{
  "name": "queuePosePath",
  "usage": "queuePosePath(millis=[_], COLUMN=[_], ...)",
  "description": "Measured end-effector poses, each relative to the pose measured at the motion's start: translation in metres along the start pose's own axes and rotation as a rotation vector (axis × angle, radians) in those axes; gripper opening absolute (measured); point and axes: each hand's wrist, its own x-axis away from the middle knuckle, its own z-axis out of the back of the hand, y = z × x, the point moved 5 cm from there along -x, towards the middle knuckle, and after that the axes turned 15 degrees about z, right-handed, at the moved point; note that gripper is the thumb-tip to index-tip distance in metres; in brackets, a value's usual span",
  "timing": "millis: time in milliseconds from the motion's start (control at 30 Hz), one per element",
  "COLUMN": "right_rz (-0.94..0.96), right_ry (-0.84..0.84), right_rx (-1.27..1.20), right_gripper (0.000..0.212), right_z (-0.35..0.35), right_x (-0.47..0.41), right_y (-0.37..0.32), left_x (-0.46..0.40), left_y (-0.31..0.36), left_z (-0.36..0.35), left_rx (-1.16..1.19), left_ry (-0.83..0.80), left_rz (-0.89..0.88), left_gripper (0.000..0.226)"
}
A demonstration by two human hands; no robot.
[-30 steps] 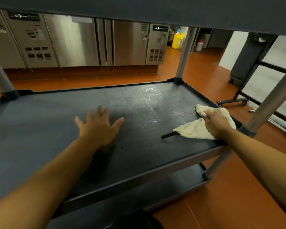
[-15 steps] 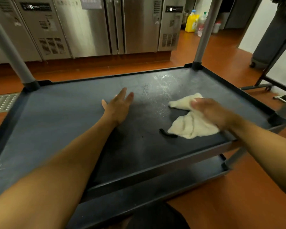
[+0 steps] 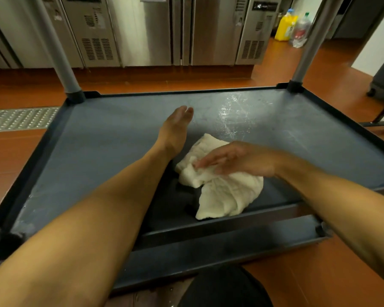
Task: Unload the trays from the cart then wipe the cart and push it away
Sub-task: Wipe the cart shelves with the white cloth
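With no trays on this shelf (image 3: pixel 319 138), your flat, open right hand (image 3: pixel 237 159) presses the cloth (image 3: pixel 226 191); left hand (image 3: pixel 175 129) braces open; pushing the cart away remains.

Orange floor (image 3: pixel 13 156), steel refrigerators (image 3: pixel 142 29)

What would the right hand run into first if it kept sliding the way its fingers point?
The right hand rests on the white cloth, fingers pointing left toward the left forearm. That forearm looks like the first thing in line; heights are hard to judge, so it might pass just over it.
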Motion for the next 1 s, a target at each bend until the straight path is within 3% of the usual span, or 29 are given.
queuePosePath(millis=[67,133,400,533,700,833,933,1000], right_rz=[-0.001,0.011,-0.050,-0.084,-0.094,-0.184,-0.371,-0.594], right_ry=[-0.081,-0.086,-0.240,-0.050,0.235,0.455,0.600,0.670], right_rx=[0.182,0.257,0.226,0.302,0.192,0.463,0.709,0.791], right_gripper=[0.037,0.039,0.061,0.054,0.034,0.024,0.011,0.016], right_z=[-0.004,-0.005,-0.003,-0.002,0.013,0.065,0.113,0.145], right_x=[0.005,0.017,0.062,0.067,0.089,0.125,0.177,0.220], right_y=[-0.007,-0.011,-0.025,-0.021,-0.010,0.017,0.045,0.065], left_x=[0.000,-0.002,-0.004,-0.007,-0.007,-0.007,-0.005,-0.004], left_y=[0.001,0.003,0.004,0.000,-0.001,0.000,0.000,-0.001], left_z=[-0.001,-0.004,-0.010,-0.008,-0.011,-0.013,-0.015,-0.015], left_rx=[-0.098,-0.186,-0.245,-0.253,-0.279,-0.309,-0.349,-0.380], left_ry=[-0.001,0.000,0.002,-0.011,-0.021,-0.020,-0.036,-0.037], left_rz=[-0.024,-0.049,-0.062,-0.040,-0.039,-0.055,-0.064,-0.068], left_gripper=[0.071,0.062,0.049,0.055,0.056,0.054,0.054,0.062])
